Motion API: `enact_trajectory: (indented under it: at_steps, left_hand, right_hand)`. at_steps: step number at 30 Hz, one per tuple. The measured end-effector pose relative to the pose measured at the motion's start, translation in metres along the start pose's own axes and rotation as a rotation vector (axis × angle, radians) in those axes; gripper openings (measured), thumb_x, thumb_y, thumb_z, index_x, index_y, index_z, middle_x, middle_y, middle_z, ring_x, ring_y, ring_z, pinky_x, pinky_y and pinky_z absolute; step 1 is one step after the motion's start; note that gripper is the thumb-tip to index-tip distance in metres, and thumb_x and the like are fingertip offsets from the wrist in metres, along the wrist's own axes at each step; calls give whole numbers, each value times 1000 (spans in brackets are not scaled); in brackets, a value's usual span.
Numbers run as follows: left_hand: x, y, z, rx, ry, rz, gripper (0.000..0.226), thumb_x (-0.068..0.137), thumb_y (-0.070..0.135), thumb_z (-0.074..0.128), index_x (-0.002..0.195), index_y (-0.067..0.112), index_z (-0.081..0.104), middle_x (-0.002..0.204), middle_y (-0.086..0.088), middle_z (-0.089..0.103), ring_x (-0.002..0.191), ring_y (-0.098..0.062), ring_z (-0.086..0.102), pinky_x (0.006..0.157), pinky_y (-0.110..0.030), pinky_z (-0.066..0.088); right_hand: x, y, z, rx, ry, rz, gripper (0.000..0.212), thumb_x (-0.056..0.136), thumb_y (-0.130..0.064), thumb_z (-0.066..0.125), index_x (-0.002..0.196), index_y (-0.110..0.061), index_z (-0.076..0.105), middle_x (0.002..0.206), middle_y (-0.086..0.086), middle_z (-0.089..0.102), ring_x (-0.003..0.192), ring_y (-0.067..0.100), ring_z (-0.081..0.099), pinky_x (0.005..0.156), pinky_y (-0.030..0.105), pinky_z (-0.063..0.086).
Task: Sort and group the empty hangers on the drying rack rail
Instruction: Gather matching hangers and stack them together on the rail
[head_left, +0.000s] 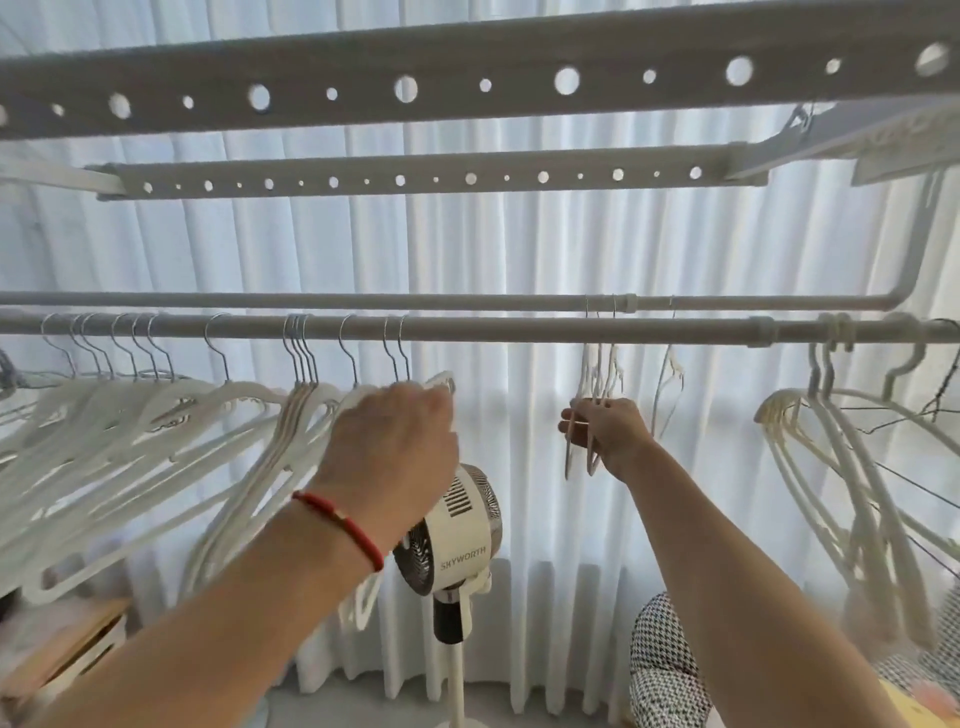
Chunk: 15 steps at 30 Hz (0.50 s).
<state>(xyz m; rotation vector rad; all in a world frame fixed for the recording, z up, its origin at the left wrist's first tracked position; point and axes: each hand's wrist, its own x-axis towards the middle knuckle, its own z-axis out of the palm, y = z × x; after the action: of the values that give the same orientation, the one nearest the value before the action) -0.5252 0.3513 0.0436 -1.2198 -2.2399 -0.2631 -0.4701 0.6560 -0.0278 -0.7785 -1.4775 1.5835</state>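
Several white hangers with metal hooks hang on the near rail at the left. My left hand, with a red string on the wrist, grips the rightmost of them. On the far rail hang a few thin white hangers; my right hand is closed around their lower parts. One more thin hanger hangs just right of that hand. A bunch of all-plastic white hangers hangs at the right end of the near rail.
Two perforated bars run overhead. A white standing fan stands below between my arms, in front of a white curtain. A chequered cushion lies at the lower right and a wooden piece at the lower left.
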Motion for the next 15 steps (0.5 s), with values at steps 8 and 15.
enact_trajectory:
  at_steps: [8, 15]
  left_hand:
    - [101, 118, 100, -890, -372, -301, 43, 104, 35, 37, 118, 4, 64, 116, -15, 68, 105, -31, 64, 87, -36, 51]
    - [132, 148, 140, -1218, -421, -441, 32, 98, 30, 50, 106, 3, 65, 103, -16, 72, 80, -27, 64, 76, -41, 61]
  right_hand:
    - [-14, -5, -3, 1, 82, -38, 35, 109, -27, 42, 103, 1, 61, 92, 16, 73, 67, 23, 75, 55, 26, 57]
    - [-7, -10, -14, -326, 173, -93, 30, 100, -17, 48, 78, -2, 60, 76, 12, 63, 70, 27, 61, 54, 27, 40]
